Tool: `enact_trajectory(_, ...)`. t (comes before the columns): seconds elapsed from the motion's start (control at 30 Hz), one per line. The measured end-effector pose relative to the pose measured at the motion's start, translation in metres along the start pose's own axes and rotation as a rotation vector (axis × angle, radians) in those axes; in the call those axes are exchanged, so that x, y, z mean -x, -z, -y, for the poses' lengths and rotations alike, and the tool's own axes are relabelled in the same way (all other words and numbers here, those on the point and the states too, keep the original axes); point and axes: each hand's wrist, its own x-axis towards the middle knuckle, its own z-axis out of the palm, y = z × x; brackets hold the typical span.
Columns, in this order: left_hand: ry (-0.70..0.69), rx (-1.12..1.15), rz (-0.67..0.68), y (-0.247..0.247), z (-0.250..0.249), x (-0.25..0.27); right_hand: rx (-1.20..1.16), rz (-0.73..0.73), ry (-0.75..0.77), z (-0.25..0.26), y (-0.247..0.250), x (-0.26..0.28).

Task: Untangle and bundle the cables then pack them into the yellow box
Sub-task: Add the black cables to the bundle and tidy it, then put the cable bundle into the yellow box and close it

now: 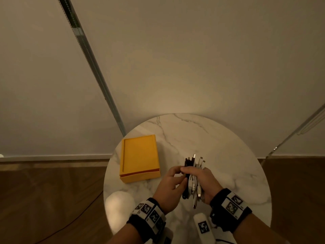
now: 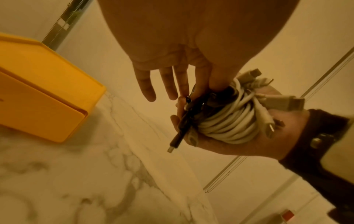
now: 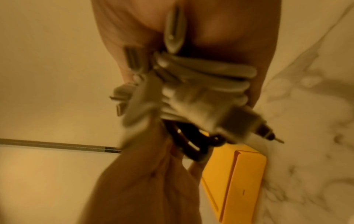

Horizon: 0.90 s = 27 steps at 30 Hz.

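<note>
A bundle of coiled white and black cables (image 1: 193, 175) is held above the round marble table. My right hand (image 1: 207, 180) grips it across the palm, with several plugs sticking out at both ends. In the left wrist view the white coils (image 2: 229, 121) lie in the right palm (image 2: 249, 144). My left hand (image 1: 173, 175) pinches the black cable (image 2: 184, 125) at the bundle's left side with thumb and forefinger, its other fingers straight. The yellow box (image 1: 139, 155) lies to the left on the table with its lid on.
The marble table (image 1: 202, 134) stands against a pale wall, and its right and far parts are bare. A white fluffy thing (image 1: 119, 205) sits at the near left edge. A white marked device (image 1: 204, 226) lies at the near edge. Wood floor surrounds the table.
</note>
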Motion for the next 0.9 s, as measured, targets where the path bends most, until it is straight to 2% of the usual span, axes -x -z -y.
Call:
enact_trajectory(0.17, 0.088, -0.01, 0.164, 0.021, 0.01, -0.004, -0.013, -0.101, -0.035, -0.015, -0.012, -0.016)
enact_trajectory(0.33, 0.09, 0.034, 0.252, 0.035, 0.02, -0.002, -0.003, -0.095, -0.03, -0.031, -0.017, -0.034)
enact_trajectory(0.4, 0.113, 0.022, 0.2, 0.042, 0.023, 0.0, 0.019, -0.085, -0.007, -0.035, -0.019, -0.039)
enact_trajectory(0.47, 0.158, -0.091, 0.037, 0.052, 0.029, 0.002, 0.088, -0.089, 0.008, -0.041, -0.02, -0.046)
enact_trajectory(0.53, 0.232, -0.35, -0.125, 0.068, 0.044, 0.002, 0.227, -0.082, 0.027, -0.045, -0.022, -0.054)
enact_trajectory(0.57, 0.283, -0.516, -0.148, 0.078, 0.055, 0.003, 0.334, -0.051, 0.045, -0.046, -0.024, -0.058)
enact_trajectory(0.63, 0.398, -0.767, -0.113, 0.096, 0.077, 0.007, 0.586, 0.056, 0.103, -0.047, -0.033, -0.066)
enact_trajectory(0.73, 0.484, -0.877, -0.022, 0.111, 0.106, 0.011, 0.904, 0.226, 0.095, -0.049, -0.054, -0.076)
enact_trajectory(0.8, 0.476, -0.9, 0.013, 0.115, 0.118, 0.012, 1.153, 0.319, 0.056, -0.053, -0.068, -0.086)
enact_trajectory(0.9, 0.442, -0.914, 0.028, 0.119, 0.125, 0.009, 1.411, 0.365, 0.062, -0.06, -0.083, -0.101)
